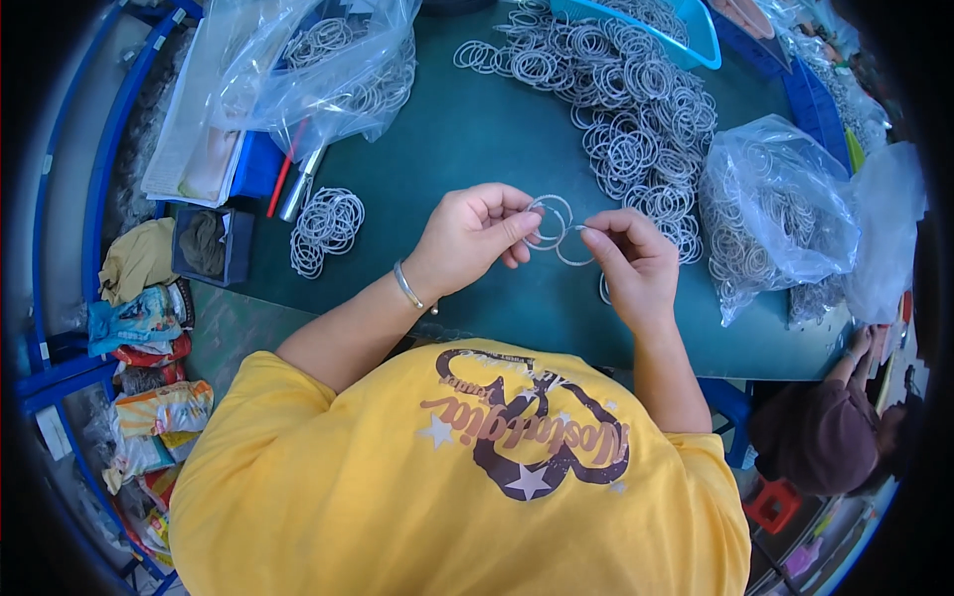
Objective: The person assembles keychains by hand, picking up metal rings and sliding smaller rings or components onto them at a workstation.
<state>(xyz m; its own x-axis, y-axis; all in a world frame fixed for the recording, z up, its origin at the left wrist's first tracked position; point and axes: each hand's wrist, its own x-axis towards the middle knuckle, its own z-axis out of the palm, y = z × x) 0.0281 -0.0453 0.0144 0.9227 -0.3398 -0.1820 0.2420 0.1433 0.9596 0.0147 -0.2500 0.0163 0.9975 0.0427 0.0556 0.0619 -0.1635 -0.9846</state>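
Observation:
My left hand (477, 233) is closed, thumb against fingers, on what looks like a pair of thin grey metal rings (568, 206). Facing it, my right hand (636, 266) pinches another thin grey ring (560, 256) between thumb and forefinger. The rings overlap between the hands, just above the table; whether they are linked I cannot tell. Beyond my right hand spreads a large heap of similar rings (636, 109), reaching down close to that hand. A smaller pile of rings (328, 228) lies off to the left of my left hand.
The green table (437, 129) carries a clear bag of rings (780, 219) at right, another plastic bag (338, 89) at far left, and a turquoise tray (704, 45) at the back. A red pen (281, 179) lies near a dark box (237, 248). Another person (820, 437) sits at right.

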